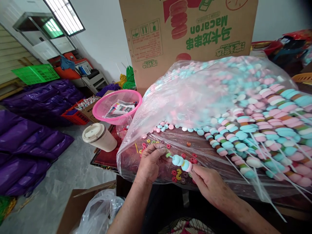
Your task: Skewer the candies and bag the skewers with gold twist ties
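My left hand (152, 160) is closed in a pinch at one end of a short candy skewer (181, 162) of pale blue and pink discs. My right hand (208, 182) pinches the other end, by the pink disc. Both hands hover over a clear plastic sheet (195, 97) strewn with small coloured ring candies (177, 174). A large heap of finished blue, pink and white macaron skewers (265, 130) on white sticks lies on the sheet to the right.
A big "Macaron" cardboard box (187, 32) stands behind the heap. A pink basket (117, 105) with packets and a lidded cup (98, 136) sit at left. Purple bags (29, 136) cover the floor. An open carton with a plastic bag (97, 211) is below.
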### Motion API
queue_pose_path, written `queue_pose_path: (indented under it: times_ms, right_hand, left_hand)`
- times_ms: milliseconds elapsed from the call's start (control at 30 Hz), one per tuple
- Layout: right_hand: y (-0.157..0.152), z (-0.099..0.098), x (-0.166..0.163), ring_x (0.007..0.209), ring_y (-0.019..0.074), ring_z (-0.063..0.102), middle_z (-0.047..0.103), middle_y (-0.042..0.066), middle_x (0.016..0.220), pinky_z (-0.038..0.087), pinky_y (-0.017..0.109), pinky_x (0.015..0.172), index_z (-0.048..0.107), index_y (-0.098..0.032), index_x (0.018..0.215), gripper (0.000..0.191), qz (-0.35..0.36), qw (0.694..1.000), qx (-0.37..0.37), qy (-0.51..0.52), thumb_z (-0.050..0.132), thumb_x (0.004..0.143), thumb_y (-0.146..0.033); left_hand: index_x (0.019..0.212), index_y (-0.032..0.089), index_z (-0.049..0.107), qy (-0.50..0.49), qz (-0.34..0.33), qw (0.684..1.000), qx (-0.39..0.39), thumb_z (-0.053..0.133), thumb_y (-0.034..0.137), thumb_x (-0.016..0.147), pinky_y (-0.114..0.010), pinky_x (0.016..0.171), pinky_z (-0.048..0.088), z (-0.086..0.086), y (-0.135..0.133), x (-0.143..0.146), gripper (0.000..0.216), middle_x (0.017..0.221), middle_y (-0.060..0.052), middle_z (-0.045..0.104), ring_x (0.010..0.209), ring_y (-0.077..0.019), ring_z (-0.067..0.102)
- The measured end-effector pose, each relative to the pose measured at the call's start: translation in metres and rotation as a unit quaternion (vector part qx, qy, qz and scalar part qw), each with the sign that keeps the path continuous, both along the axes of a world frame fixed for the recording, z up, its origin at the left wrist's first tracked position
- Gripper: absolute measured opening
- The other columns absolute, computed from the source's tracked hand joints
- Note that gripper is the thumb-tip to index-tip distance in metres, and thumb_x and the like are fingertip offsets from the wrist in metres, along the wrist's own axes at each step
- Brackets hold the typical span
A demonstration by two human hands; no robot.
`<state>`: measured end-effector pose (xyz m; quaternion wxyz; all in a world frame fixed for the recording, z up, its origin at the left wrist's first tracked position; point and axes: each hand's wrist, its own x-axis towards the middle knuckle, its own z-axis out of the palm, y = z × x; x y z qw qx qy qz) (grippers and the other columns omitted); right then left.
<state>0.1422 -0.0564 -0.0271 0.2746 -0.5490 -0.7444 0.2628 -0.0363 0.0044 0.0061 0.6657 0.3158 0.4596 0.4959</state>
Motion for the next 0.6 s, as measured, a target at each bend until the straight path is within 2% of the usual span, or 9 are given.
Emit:
queue_pose_path:
  times_ms: [67, 133, 200, 267, 333, 367, 400, 500, 600]
  right_hand:
    - [0.000, 0.000, 0.001, 0.052, 0.0132, 0.050, 0.057, 0.000, 0.059, 0.033, 0.025, 0.051, 0.048, -0.021, 0.069, 0.031, 0.006, 1.000, 0.012, 0.012, 0.030, 0.093, -0.026]
    - [0.000, 0.001, 0.003, 0.052, 0.0128, 0.049, 0.056, 0.000, 0.058, 0.034, 0.024, 0.052, 0.048, -0.021, 0.068, 0.031, 0.002, 1.000, 0.015, 0.026, 0.031, 0.094, -0.027]
    - [0.002, 0.003, 0.006, 0.051, 0.0122, 0.047, 0.053, -0.001, 0.056, 0.034, 0.024, 0.051, 0.047, -0.021, 0.066, 0.033, -0.013, 0.999, 0.012, 0.042, 0.032, 0.094, -0.030]
    - [0.004, 0.006, 0.011, 0.049, 0.0118, 0.043, 0.049, -0.002, 0.053, 0.034, 0.023, 0.050, 0.045, -0.021, 0.063, 0.035, -0.044, 0.998, 0.015, 0.052, 0.033, 0.093, -0.034]
    - [0.007, 0.009, 0.015, 0.048, 0.0118, 0.040, 0.045, -0.003, 0.052, 0.034, 0.023, 0.048, 0.045, -0.021, 0.062, 0.035, -0.075, 0.995, 0.023, 0.054, 0.034, 0.092, -0.036]
    - [0.008, 0.010, 0.017, 0.048, 0.0118, 0.039, 0.044, -0.003, 0.051, 0.034, 0.023, 0.048, 0.044, -0.022, 0.061, 0.036, -0.085, 0.995, 0.025, 0.052, 0.033, 0.092, -0.037]
    - [0.008, 0.010, 0.018, 0.048, 0.0118, 0.039, 0.043, -0.003, 0.050, 0.034, 0.023, 0.048, 0.043, -0.022, 0.060, 0.036, -0.090, 0.995, 0.023, 0.046, 0.033, 0.091, -0.037]
    - [0.008, 0.008, 0.019, 0.047, 0.0121, 0.038, 0.043, -0.003, 0.049, 0.032, 0.023, 0.046, 0.040, -0.022, 0.058, 0.036, -0.088, 0.996, 0.003, 0.022, 0.034, 0.090, -0.038]
    - [0.007, 0.005, 0.018, 0.046, 0.0125, 0.041, 0.047, -0.002, 0.048, 0.030, 0.024, 0.046, 0.039, -0.022, 0.057, 0.036, -0.081, 0.996, -0.018, 0.007, 0.034, 0.089, -0.037]
  left_hand:
    - [0.073, 0.015, 0.061, -0.016, -0.017, 1.000, -0.021, 0.076, 0.028, 0.057, -0.025, 0.045, 0.048, 0.000, 0.002, -0.001, 0.025, 0.060, 0.000, 0.065, 0.045, -0.0131, 0.059]
    - [0.074, 0.016, 0.060, 0.005, 0.006, 1.000, -0.017, 0.075, 0.028, 0.059, -0.022, 0.043, 0.045, -0.002, 0.003, -0.002, 0.025, 0.060, 0.001, 0.064, 0.044, -0.0111, 0.056]
    - [0.072, 0.016, 0.061, 0.070, 0.036, 0.997, 0.022, 0.072, 0.026, 0.062, -0.020, 0.045, 0.042, -0.005, 0.002, -0.004, 0.019, 0.058, 0.002, 0.062, 0.044, -0.0085, 0.053]
    - [0.068, 0.016, 0.064, 0.179, -0.003, 0.980, 0.087, 0.069, 0.023, 0.065, -0.020, 0.053, 0.043, -0.009, 0.001, -0.003, 0.009, 0.059, 0.002, 0.062, 0.051, -0.0093, 0.054]
    - [0.069, 0.018, 0.069, 0.304, -0.098, 0.935, 0.153, 0.066, 0.022, 0.069, -0.023, 0.064, 0.044, -0.013, 0.000, -0.001, 0.005, 0.065, 0.000, 0.065, 0.062, -0.0133, 0.058]
    - [0.071, 0.020, 0.071, 0.364, -0.125, 0.906, 0.178, 0.064, 0.022, 0.071, -0.025, 0.068, 0.044, -0.014, 0.001, 0.001, 0.007, 0.069, -0.001, 0.067, 0.067, -0.0156, 0.059]
    - [0.073, 0.022, 0.071, 0.420, -0.125, 0.877, 0.197, 0.061, 0.022, 0.073, -0.026, 0.070, 0.044, -0.016, 0.003, 0.004, 0.010, 0.071, -0.002, 0.067, 0.070, -0.0175, 0.060]
    - [0.073, 0.022, 0.070, 0.561, -0.066, 0.797, 0.212, 0.058, 0.020, 0.075, -0.029, 0.073, 0.043, -0.020, 0.019, 0.011, 0.012, 0.078, -0.006, 0.066, 0.077, -0.0221, 0.061]
    - [0.071, 0.018, 0.067, 0.637, -0.106, 0.743, 0.176, 0.059, 0.017, 0.074, -0.033, 0.074, 0.044, -0.022, 0.036, 0.015, 0.008, 0.088, -0.011, 0.066, 0.082, -0.0245, 0.061]
